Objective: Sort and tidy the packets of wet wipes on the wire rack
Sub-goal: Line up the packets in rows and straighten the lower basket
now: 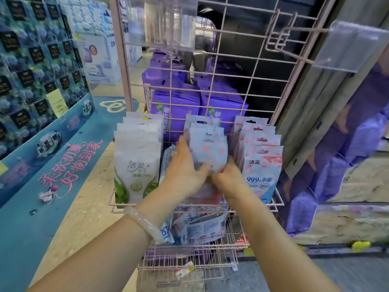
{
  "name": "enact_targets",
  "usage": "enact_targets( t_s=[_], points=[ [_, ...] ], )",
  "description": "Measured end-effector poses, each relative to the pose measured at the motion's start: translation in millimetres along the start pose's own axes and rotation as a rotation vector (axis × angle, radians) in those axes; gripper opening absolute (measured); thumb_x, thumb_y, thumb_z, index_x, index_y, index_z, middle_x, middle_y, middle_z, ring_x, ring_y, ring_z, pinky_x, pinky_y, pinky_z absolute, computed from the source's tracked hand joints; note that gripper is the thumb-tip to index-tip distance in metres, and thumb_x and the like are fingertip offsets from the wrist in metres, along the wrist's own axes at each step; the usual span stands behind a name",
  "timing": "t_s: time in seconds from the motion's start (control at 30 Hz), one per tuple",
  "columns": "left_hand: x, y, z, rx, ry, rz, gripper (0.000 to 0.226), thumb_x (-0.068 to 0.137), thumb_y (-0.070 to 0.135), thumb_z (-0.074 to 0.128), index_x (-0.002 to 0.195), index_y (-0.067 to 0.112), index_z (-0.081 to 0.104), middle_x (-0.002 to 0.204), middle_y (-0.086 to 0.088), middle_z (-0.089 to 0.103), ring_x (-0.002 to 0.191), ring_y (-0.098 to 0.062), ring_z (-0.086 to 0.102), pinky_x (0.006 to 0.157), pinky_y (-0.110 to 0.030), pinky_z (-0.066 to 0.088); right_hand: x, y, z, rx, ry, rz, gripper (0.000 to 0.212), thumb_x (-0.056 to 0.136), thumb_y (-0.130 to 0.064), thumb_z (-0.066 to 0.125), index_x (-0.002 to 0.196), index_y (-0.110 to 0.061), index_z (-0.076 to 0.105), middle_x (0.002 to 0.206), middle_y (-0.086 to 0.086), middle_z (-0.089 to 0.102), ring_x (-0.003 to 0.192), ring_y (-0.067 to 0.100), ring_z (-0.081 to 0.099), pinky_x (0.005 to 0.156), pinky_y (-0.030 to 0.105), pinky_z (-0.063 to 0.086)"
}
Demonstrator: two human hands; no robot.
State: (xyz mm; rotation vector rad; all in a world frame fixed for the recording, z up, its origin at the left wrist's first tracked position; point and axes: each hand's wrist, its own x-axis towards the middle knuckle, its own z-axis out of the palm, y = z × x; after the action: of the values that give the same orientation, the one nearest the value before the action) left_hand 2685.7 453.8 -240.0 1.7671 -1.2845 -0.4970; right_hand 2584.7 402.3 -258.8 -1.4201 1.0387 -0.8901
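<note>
Nearest the lens, two bare forearms reach forward, the left one ringed by a smooth, pale, translucent bangle (145,224). The left hand (185,171) curls its fingers (181,145) round the left edge of the middle stack of packets (207,144), thumb pressed across the front; the right hand (229,180) grips the same stack low on its right side, its fingers mostly hidden behind the packets. Both hands are closed on this stack, which stands upright in the pink wire rack (189,95).

The stack's packets are flat, glossy plastic pouches, pale blue with pink blotches, each with a punched hanging slot at the top. Just left of the stack, a blue-white packet (167,163) leans tilted beside the left hand. Further left stands a row of white pouches with green leaf print (136,163). Right of the stack stands a row of pink-and-blue pouches (261,165) printed "999".

Below the stack, a lower wire basket (189,264) holds loose packets (204,228) lying jumbled. Behind the stack, through the grid, sit bulky purple soft packs (174,110). Above it, clear plastic label holders (162,22) hang from the rack.

Left of the rack, a blue floor graphic with pink lettering (69,165) covers a speckled beige floor (88,209) beside a dark blue product display (31,60).
</note>
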Motion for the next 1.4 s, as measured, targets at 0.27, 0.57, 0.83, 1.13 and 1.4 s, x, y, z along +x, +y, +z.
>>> enact_targets(
  t_s=[0.27,0.57,0.83,1.13,1.4],
  points=[
    [13,9,-5,-0.042,-0.038,-0.051,0.07,0.077,0.005,0.06,0.137,0.014,0.026,0.125,-0.008,0.057,0.114,-0.029,0.056,0.087,-0.025,0.044,-1,-8,0,-0.002,-0.053,0.014,0.072,0.066,0.014,0.067,0.128,-0.014,0.042,0.115,0.012,0.063,0.103,0.027,0.062,0.076,0.042,0.058],
    [-116,-45,-10,-0.066,0.079,0.387,0.022,0.083,0.027,0.058,0.105,0.023,0.059,0.101,0.019,0.059,0.099,0.008,0.054,0.085,-0.004,0.039,-89,15,-47,-0.215,-0.222,-0.239,0.042,0.074,-0.036,0.068,0.113,-0.047,0.055,0.116,-0.027,0.063,0.112,-0.003,0.057,0.093,0.014,0.044],
    [-133,-72,2,-0.019,0.288,0.16,0.018,0.08,0.021,0.061,0.088,0.036,0.054,0.089,0.013,0.055,0.086,0.007,0.053,0.078,-0.003,0.039,-115,88,-48,-0.44,-0.344,-0.007,0.018,0.083,-0.011,0.064,0.09,-0.027,0.067,0.088,-0.003,0.072,0.088,0.014,0.067,0.085,0.028,0.052],
    [-106,-56,3,-0.287,0.328,-0.038,0.046,0.085,-0.007,0.049,0.109,0.031,0.053,0.112,-0.007,0.057,0.094,-0.006,0.061,0.073,-0.012,0.047,-69,-16,44,-0.865,-0.074,-0.399,0.041,0.08,-0.057,0.052,0.09,-0.017,0.05,0.095,0.005,0.06,0.087,0.027,0.058,0.065,0.032,0.038],
    [-93,-58,-43,0.109,0.612,0.143,0.029,0.077,0.012,0.058,0.103,0.021,0.063,0.118,-0.003,0.055,0.112,-0.017,0.048,0.098,-0.022,0.033,-54,-12,62,-1.165,-0.083,-0.519,0.013,0.087,-0.018,0.055,0.096,-0.011,0.048,0.102,0.01,0.059,0.092,0.035,0.06,0.063,0.033,0.031]
  ],
)
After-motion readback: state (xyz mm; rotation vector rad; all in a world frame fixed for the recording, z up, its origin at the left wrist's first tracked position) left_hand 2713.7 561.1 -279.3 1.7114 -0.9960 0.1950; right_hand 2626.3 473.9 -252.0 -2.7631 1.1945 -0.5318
